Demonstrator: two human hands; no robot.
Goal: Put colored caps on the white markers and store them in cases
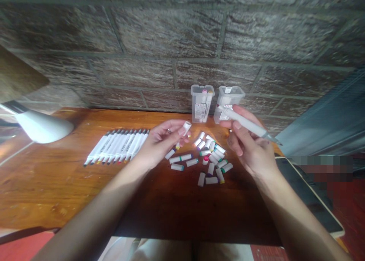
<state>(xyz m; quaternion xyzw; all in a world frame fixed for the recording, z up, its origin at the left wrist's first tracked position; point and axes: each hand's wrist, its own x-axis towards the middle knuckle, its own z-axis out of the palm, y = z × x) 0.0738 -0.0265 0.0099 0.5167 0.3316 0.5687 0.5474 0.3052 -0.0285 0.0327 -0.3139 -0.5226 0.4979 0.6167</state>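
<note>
My left hand (167, 139) pinches a white marker cap (186, 128) between thumb and fingers, above the table. Tilted in my right hand (253, 147) is a white marker (246, 123), with a grey tip pointing right and a dark red end at the left. Loose white caps (212, 157) with coloured ends lie scattered on the wood between and below my hands. Left of my left hand, several uncapped white markers (116, 147) lie side by side in a slanted row, partly hidden by that hand.
Two clear plastic boxes (199, 113) stand at the wall, the left one with a few markers inside. A white lamp base (42, 126) is at the left. On the right lies a black tablet-like panel (305, 192). A stone wall (154, 33) bounds the wooden table (71, 185).
</note>
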